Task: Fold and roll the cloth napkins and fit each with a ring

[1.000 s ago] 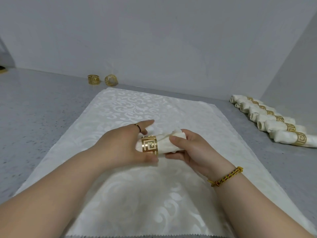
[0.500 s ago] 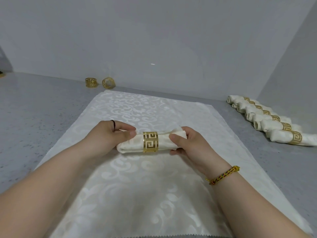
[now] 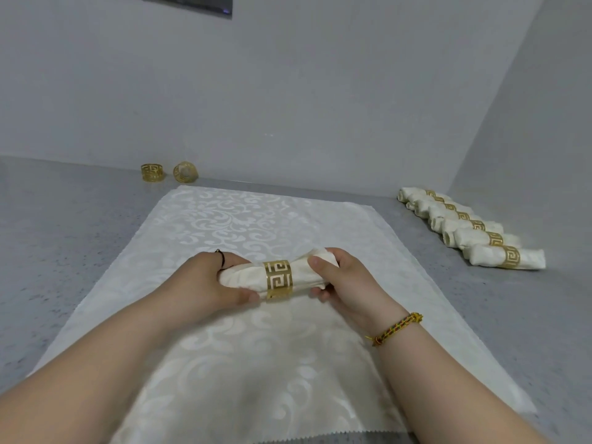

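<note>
Ring point(image 3: 278, 280) sits mid-roll on napkin point(image 3: 243, 277), so the ringing step looks about done. Grip: left hand point(image 3: 205, 280) wraps the left end, right hand point(image 3: 340, 281) the right end. Napkin is between them, over the flat cloth point(image 3: 240, 219), mid-surface point(image 3: 64, 251). Next, probably: park it by the finished rolls point(image 3: 474, 230) at the right edge. Two spare rings point(image 3: 152, 172) at the far edge.
</note>
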